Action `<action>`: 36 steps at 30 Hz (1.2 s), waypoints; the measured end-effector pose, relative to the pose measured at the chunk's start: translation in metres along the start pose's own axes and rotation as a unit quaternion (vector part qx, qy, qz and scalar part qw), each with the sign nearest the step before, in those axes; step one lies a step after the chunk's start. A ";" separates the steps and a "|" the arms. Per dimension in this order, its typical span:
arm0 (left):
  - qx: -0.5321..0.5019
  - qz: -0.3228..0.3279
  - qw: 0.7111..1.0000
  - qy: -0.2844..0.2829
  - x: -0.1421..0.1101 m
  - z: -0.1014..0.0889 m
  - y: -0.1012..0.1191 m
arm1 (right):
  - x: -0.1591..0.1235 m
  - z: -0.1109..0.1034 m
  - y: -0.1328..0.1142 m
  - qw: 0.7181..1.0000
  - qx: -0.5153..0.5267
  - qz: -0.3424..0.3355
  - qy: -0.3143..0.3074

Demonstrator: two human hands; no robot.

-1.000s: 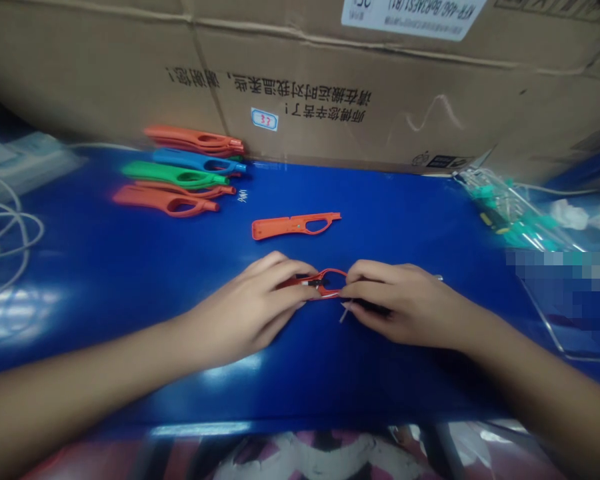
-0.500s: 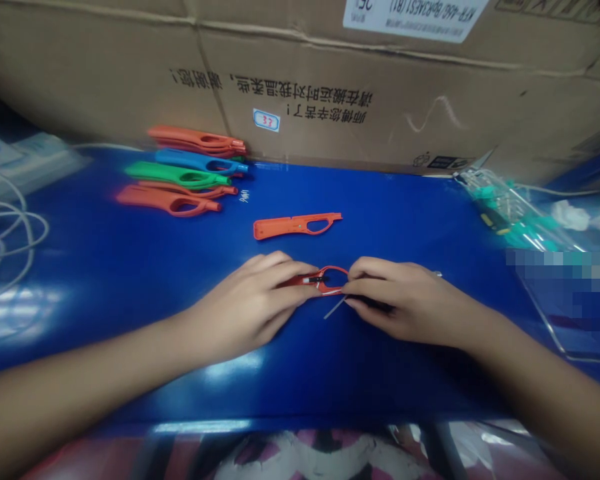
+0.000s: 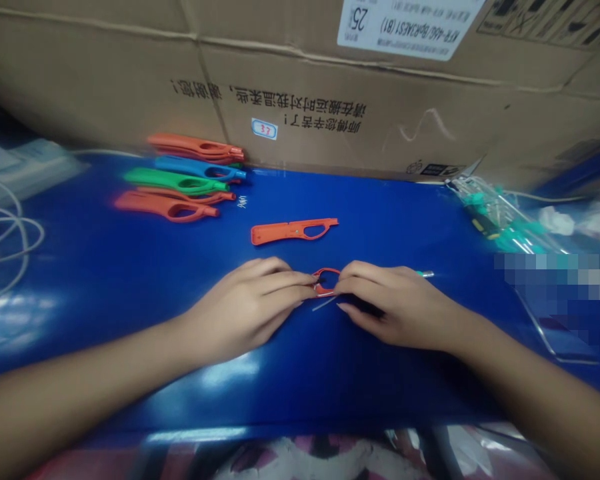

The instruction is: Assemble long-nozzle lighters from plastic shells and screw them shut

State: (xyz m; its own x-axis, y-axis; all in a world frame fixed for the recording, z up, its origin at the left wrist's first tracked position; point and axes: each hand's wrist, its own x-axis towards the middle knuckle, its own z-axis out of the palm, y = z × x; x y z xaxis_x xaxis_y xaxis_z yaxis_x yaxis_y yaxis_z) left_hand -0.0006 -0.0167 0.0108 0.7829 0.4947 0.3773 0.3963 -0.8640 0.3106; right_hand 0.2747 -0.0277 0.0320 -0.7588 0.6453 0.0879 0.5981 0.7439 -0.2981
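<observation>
Open orange handle shell point(image 3: 324, 292), one: between hands, above table point(image 3: 300, 393); left hand point(image 3: 253, 300) gripping body, right hand point(image 3: 397, 300) pinching narrow end; judged part-fitted, dark part point(image 3: 321, 280) inside, thin strip point(image 3: 323, 304) projecting. Loose orange shell half point(image 3: 275, 233), one: on table, not yet joined. Coloured handles point(image 3: 180, 180), several: stacked, seemingly closed

The blue tabletop point(image 3: 395, 213) shone, glossy and smooth.
White glare streaked it; the held orange casing point(image 3: 324, 292) and loose orange half point(image 3: 277, 233) looked to me like smooth plastic, while the cardboard box point(image 3: 130, 80) was matt and creased, its label point(image 3: 410, 27) smoother paper, and blurred shafts point(image 3: 500, 208) gleamed like metal.
</observation>
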 end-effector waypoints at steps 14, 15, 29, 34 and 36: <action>0.009 0.032 0.999 -0.016 0.001 -0.002 0.002 | 0.000 0.002 -0.002 1.000 -0.018 -0.013 0.000; 0.011 0.031 0.999 -0.013 0.001 -0.002 0.003 | 0.000 0.002 -0.002 1.000 -0.013 -0.009 0.000; 0.004 0.042 0.999 -0.011 0.000 0.001 0.000 | 0.002 0.003 -0.002 1.000 0.013 0.016 -0.001; -0.002 0.036 0.999 -0.014 0.001 -0.001 0.001 | 0.000 0.003 -0.003 1.000 0.015 0.018 -0.005; -0.004 0.036 0.999 -0.018 0.001 -0.001 0.001 | 0.000 0.003 -0.003 1.000 0.013 0.018 -0.005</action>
State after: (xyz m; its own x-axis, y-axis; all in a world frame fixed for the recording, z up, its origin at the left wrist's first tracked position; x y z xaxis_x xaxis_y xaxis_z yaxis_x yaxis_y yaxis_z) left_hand 0.0002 -0.0170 0.0123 0.8261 0.4270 0.3678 0.3339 -0.8966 0.2910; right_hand 0.2721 -0.0301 0.0301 -0.7396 0.6697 0.0665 0.6182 0.7151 -0.3261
